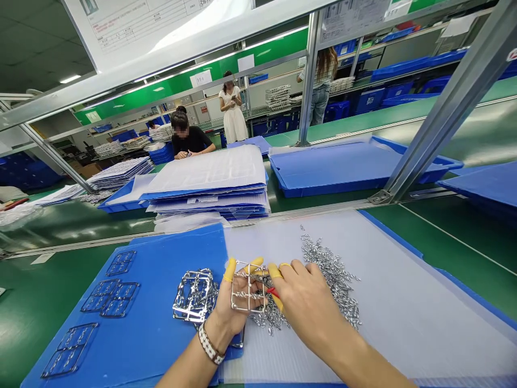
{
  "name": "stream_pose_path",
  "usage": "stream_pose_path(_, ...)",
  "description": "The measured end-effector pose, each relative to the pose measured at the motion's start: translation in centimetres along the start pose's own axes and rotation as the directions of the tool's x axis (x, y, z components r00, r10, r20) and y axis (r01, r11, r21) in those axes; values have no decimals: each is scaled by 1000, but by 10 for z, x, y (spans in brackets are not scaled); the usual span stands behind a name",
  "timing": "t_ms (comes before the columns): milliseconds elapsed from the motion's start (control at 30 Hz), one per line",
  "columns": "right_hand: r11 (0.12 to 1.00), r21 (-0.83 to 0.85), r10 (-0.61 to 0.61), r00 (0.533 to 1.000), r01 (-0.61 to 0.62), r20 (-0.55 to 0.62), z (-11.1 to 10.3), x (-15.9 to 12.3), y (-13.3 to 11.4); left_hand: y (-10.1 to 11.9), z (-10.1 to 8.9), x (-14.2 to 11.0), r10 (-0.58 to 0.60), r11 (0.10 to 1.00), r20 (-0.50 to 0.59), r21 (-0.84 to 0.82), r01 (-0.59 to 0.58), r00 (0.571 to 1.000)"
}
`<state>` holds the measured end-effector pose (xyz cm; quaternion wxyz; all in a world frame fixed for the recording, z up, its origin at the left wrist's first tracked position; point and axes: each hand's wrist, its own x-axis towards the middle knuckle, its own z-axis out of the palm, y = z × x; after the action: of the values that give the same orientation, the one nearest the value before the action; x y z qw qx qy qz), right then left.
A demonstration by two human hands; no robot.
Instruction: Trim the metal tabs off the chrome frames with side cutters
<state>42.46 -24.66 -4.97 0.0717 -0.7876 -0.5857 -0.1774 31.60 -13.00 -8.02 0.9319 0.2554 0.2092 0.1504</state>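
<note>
My left hand [226,311], with yellow finger covers, grips a small silver sprue frame [249,311] with thin cross bars and little shiny parts inside. My right hand [305,299], also with yellow finger covers, is closed on red-handled nippers [273,291]. Their dark jaws reach the right side of the frame; whether they touch a part I cannot tell. Left of my left hand lies a heap of similar frames [194,295]. Small loose silver parts [329,269] spread behind and right of my right hand, with more below the held frame.
Several single frames [69,350] lie on the blue sheet [149,334] at left. A translucent sheet [404,302] covers the right side. Beyond the rail stand stacked sheets [210,172] and a blue tray [335,167]. A slanted metal post [440,108] rises at right. Other people are farther back.
</note>
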Motion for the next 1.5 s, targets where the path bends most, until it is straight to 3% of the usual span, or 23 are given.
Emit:
stream_pose_path(233,997,72,7,999,-4,-47,9,-16,-8,3,1,2,-23,999,54,-39,25,998)
stream_pose_path(800,998,26,-57,998,56,39,4,-16,-15,3,0,3,-18,998,-17,68,19,1000)
stream_pose_path(900,991,129,-20,999,16,32,3,-17,-7,3,0,1,25,995,-10,101,-24,1000)
stream_pose_path(967,948,309,65,998,-69,25,1,-14,0,0,-1,-1,123,974,-24,195,-116,992)
stream_pose_path(1033,793,570,185,976,-215,112,0,-9,4,-5,-4,-5,302,870,-6,410,-273,953)
stream_pose_path(1067,658,691,228,953,-300,197,1,-6,4,-8,-6,-6,400,754,40,554,-354,915)
stream_pose_path(1167,203,862,234,878,-464,418,8,4,-1,-14,-12,-10,544,187,320,855,-483,776)
stream_pose_path(1200,90,878,219,870,-469,442,11,7,-3,-15,-14,-11,529,13,413,870,-494,741)
stream_pose_path(1267,-47,893,178,876,-447,448,16,12,-8,-16,-16,-9,487,-224,550,830,-511,679)
stream_pose_path(1333,-49,897,146,886,-438,441,17,14,-12,-16,-17,-6,479,-352,622,783,-513,620)
stream_pose_path(1400,89,893,166,891,-440,422,15,15,-13,-16,-16,-4,518,-383,627,778,-497,582)
stream_pose_path(1433,179,883,188,896,-435,403,13,15,-13,-16,-15,-3,549,-350,604,794,-497,578)
stream_pose_path(1500,321,854,232,908,-410,349,10,15,-13,-14,-10,-4,614,-179,517,827,-533,597)
